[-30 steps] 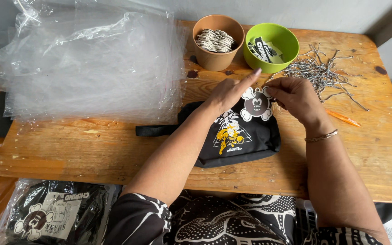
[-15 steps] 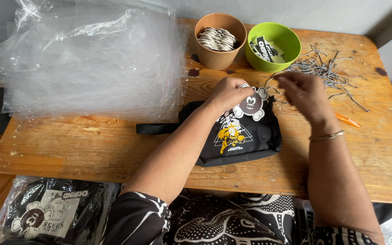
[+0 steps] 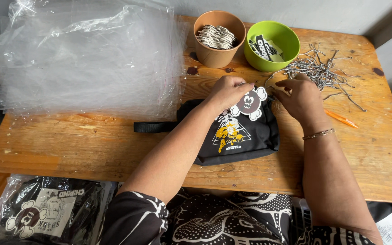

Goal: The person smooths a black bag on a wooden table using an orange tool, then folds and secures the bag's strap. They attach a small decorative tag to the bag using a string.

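Resting on the top edge of the black fabric pouch [image 3: 239,136], which lies lengthwise across the wooden table [image 3: 91,145], the left hand [image 3: 227,90] pinches the round cartoon-face hang tag [image 3: 249,103] while the right hand [image 3: 301,96], fingers curled together, sits just to its right, equally near.

Your left hand [image 3: 225,90] and right hand [image 3: 301,97] are bare. Thin gold chain bracelet [image 3: 318,134] on your right wrist. Short black sleeves [image 3: 137,220], white swirling print.

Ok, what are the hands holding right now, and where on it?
Both hands, left and right, pinch the top edge of the black pouch near the cartoon tag; exact grip unclear.
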